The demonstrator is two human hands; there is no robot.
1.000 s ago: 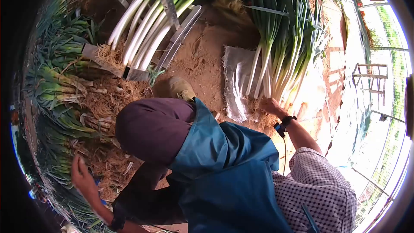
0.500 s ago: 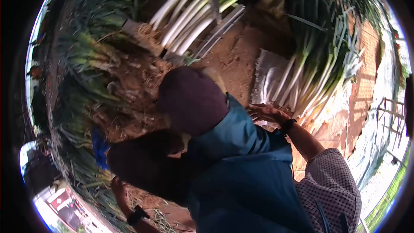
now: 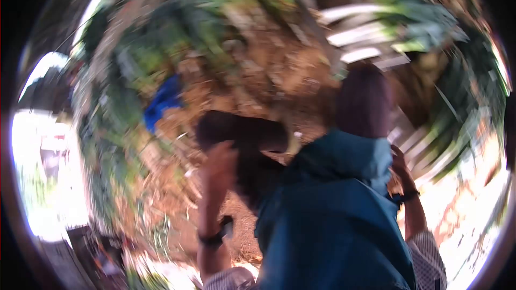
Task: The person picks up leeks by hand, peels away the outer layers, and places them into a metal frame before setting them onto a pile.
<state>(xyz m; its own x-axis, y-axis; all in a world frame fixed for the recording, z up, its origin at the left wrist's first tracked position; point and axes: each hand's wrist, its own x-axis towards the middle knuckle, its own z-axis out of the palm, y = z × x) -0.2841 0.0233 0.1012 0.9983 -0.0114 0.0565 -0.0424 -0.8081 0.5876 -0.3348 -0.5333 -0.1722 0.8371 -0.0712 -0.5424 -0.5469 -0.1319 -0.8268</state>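
Note:
My left hand [image 3: 219,162] is raised beside my dark-clad left leg [image 3: 242,134], its fingers smeared by motion; a dark band circles the wrist. On the other side, my right hand [image 3: 398,162] is at the edge of the blue-green cloth [image 3: 333,209] over my lap, partly hidden behind it. Just beyond that hand lies a blurred pile of long green onions [image 3: 430,142], white stalks towards me. Farther off, a bundle of thick green onions [image 3: 360,35] rests on a stand with metal bars [image 3: 392,63].
Brown soil [image 3: 290,70] with straw and scraps spreads ahead and to the left. Heaps of leafy green onions [image 3: 129,53] line the left and far sides. A bright blue piece of material [image 3: 161,102] lies among them. Strong sunlight falls at the lower right.
My view has swung to the left, so the onion bundles now appear farther right. My left hand has come up from low at the left to beside my leg. My right hand appears closer to my lap.

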